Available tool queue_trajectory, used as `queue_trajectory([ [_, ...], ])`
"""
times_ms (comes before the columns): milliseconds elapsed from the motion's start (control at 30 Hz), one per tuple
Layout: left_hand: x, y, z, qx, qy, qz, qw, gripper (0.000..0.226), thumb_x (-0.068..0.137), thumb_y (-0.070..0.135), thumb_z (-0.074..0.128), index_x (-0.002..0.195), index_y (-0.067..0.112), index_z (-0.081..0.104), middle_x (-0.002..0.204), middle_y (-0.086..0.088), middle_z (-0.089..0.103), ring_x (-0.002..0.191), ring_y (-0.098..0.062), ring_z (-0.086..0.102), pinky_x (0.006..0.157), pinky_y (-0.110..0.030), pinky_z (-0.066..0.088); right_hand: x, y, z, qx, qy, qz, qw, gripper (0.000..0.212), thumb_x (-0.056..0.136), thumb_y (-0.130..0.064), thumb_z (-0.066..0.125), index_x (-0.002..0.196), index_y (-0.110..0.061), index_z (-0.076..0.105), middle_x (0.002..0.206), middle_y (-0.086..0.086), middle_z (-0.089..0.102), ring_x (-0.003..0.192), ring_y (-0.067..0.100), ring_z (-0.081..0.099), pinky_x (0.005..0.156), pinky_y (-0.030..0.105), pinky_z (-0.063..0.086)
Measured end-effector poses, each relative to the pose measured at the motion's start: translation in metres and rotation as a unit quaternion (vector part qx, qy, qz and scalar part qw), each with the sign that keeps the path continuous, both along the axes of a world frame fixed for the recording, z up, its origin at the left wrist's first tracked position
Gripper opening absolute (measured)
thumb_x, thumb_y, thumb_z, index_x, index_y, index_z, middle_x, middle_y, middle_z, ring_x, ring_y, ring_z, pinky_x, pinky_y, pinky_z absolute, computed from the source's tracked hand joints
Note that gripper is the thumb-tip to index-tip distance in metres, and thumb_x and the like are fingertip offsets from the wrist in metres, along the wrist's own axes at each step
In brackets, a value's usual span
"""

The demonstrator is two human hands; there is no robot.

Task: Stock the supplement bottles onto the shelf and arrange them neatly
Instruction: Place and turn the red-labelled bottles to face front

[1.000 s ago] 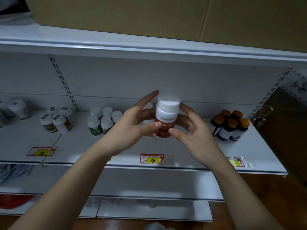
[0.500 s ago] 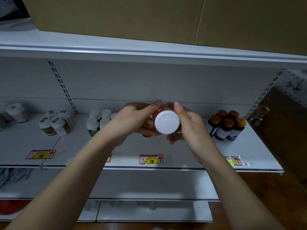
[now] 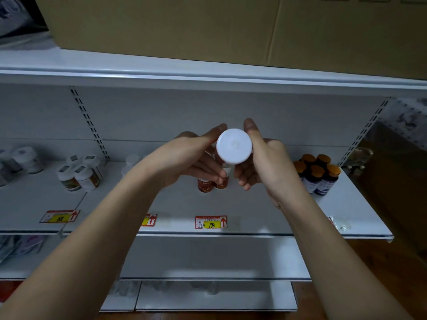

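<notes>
Both hands share the grip: the left hand [image 3: 184, 158] and the right hand [image 3: 265, 162] are pressed against opposite sides of a white-capped bottle [image 3: 233, 146], thumbs up beside the cap and fingers curled under its body. The bottle is tipped so that its cap faces the camera, and it is held in the air above the middle of the white shelf [image 3: 254, 209], not resting on it.

Just beneath the hands, two red-labelled bottles [image 3: 211, 184] of what looks like the same product stand side by side on the shelf, their tops hidden by the fingers. To the right sits a tight cluster of orange-capped bottles [image 3: 317, 174]; to the left, a group of white-capped bottles with brown labels [image 3: 79, 174]. A price tag reading 198 [image 3: 210, 222] is fixed at the near edge of the shelf, below the red-labelled pair. A cardboard box [image 3: 231, 26] rests on the shelf above.

The step in hand appears to be carrying this bottle to its spot, with the placing not yet done. The next move, as I judge it, calls for turning the bottle upright, lowering it beside or in front of the red-labelled pair, and setting the label to face the near edge so the row lines up. Care is needed not to knock the two standing bottles as the fingers come away.
</notes>
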State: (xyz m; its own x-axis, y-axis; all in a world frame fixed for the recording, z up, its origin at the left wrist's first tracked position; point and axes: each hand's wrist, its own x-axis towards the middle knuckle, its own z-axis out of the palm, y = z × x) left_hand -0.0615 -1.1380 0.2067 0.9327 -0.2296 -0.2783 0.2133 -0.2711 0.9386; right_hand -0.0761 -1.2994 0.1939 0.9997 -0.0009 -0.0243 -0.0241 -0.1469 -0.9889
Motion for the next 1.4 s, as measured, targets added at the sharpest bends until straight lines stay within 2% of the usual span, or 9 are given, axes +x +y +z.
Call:
queue_trajectory([
  [167,-0.002,0.001,0.001,0.001,-0.015,-0.008,1.0,0.056,0.097,0.055,0.05,0.107,0.004,0.07,0.088,-0.021,0.076,0.084,-0.031,0.076,0.082,-0.036,0.062,-0.005,-0.001,0.0,0.023,-0.001,0.014,1.0,0.049,0.1,-0.048,0.046,0.081,-0.009,0.069,0.061,0.019,0.068,0.046,0.025,0.064,0.046,0.031,0.056],
  [267,-0.003,0.003,0.001,0.002,-0.052,-0.013,0.999,0.037,0.097,0.046,0.056,0.115,0.016,0.07,0.095,-0.011,0.078,0.088,-0.026,0.076,0.08,-0.037,0.063,-0.006,-0.006,-0.007,0.026,-0.028,0.036,0.999,0.027,0.099,-0.037,0.054,0.107,-0.021,0.074,0.084,0.008,0.076,0.067,0.023,0.074,0.061,0.04,0.062],
  [367,0.0,0.007,-0.003,-0.019,-0.057,-0.017,0.998,0.057,0.091,0.037,0.065,0.144,0.027,0.048,0.103,-0.006,0.077,0.091,-0.024,0.076,0.078,-0.037,0.063,-0.002,-0.013,-0.018,0.018,-0.042,0.053,0.998,0.048,0.096,-0.031,0.062,0.142,-0.034,0.051,0.088,-0.011,0.076,0.086,0.016,0.075,0.072,0.041,0.063],
  [467,0.005,0.01,-0.008,-0.046,-0.068,-0.037,0.996,0.075,0.085,0.029,0.07,0.151,0.038,0.035,0.112,-0.004,0.075,0.098,-0.024,0.074,0.088,-0.045,0.059,-0.001,-0.015,-0.027,0.044,-0.066,0.097,0.992,0.067,0.096,-0.02,0.062,0.151,-0.042,0.03,0.095,-0.012,0.074,0.097,0.018,0.074,0.077,0.039,0.062],
  [600,0.008,0.01,-0.012,-0.074,-0.081,-0.044,0.993,0.08,0.077,0.017,0.073,0.148,0.034,0.042,0.12,-0.001,0.072,0.108,-0.018,0.071,0.094,-0.043,0.057,0.003,-0.018,-0.037,0.059,-0.07,0.116,0.989,0.07,0.095,-0.007,0.061,0.148,-0.041,0.03,0.129,0.002,0.063,0.113,0.016,0.067,0.086,0.038,0.06],
  [733,0.011,0.008,-0.018,-0.084,-0.102,-0.039,0.991,0.07,0.08,0.0,0.073,0.142,0.023,0.052,0.12,-0.002,0.072,0.109,-0.018,0.07,0.092,-0.039,0.058,0.007,-0.021,-0.044,0.048,-0.096,0.109,0.988,0.063,0.094,0.004,0.06,0.137,-0.037,0.039,0.125,-0.004,0.064,0.114,0.012,0.066,0.096,0.037,0.055],
  [900,0.015,0.003,-0.021,-0.102,-0.113,-0.033,0.988,0.069,0.08,-0.009,0.071,0.139,0.022,0.054,0.116,-0.002,0.074,0.105,-0.016,0.072,0.086,-0.033,0.06,0.011,-0.027,-0.046,0.042,-0.101,0.108,0.988,0.064,0.093,0.004,0.061,0.144,-0.029,0.039,0.129,0.001,0.062,0.114,0.011,0.066,0.093,0.034,0.056],
  [1200,0.028,-0.019,-0.029,0.0,-0.219,-0.02,0.975,0.056,0.08,0.01,0.081,0.126,0.032,0.06,0.117,0.01,0.067,0.1,-0.006,0.068,0.08,-0.015,0.054,0.024,-0.044,-0.069,0.022,-0.071,0.096,0.993,0.065,0.091,0.007,0.062,0.125,-0.046,0.047,0.122,-0.005,0.064,0.109,0.006,0.067,0.091,0.027,0.056],
  [1400,0.046,-0.035,-0.062,0.106,-0.206,-0.047,0.972,0.05,0.076,0.015,0.085,0.117,0.029,0.059,0.112,0.015,0.063,0.096,0.0,0.062,0.069,-0.007,0.049,0.039,-0.061,-0.113,0.01,-0.02,0.115,0.993,0.063,0.089,0.009,0.063,0.123,-0.043,0.051,0.122,-0.008,0.065,0.115,0.006,0.063,0.095,0.026,0.052],
])
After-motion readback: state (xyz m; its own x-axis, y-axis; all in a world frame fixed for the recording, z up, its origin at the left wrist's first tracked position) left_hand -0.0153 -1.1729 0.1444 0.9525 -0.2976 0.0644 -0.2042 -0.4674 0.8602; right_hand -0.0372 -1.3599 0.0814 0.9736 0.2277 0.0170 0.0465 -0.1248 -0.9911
